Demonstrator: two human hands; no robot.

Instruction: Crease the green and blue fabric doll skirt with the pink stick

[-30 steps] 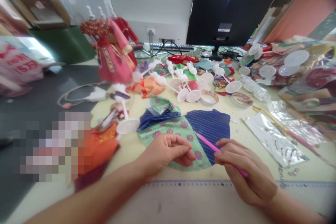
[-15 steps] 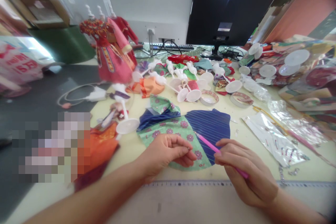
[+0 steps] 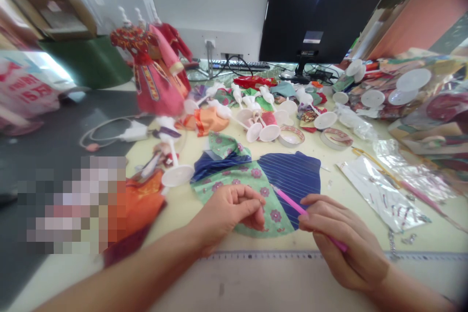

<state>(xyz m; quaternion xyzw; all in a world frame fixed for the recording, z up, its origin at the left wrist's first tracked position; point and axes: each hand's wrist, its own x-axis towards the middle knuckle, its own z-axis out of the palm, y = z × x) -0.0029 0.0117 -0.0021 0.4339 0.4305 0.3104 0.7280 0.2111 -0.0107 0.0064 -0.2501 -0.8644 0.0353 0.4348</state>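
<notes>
Right hand (image 3: 343, 248) grips pink tool (image 3: 292, 202), tip on green-and-blue garment (image 3: 256, 175) near counter (image 3: 183, 204) front edge. Left hand (image 3: 226, 214) pinched closed on garment. No legible writing.

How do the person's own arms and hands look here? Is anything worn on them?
Both forearms are bare as far as the picture shows: no sleeve, glove, watch or bracelet is visible. The left hand and right hand show no ring that I can make out. The fingernails look short and unpainted, though the picture is slightly blurred.
</notes>
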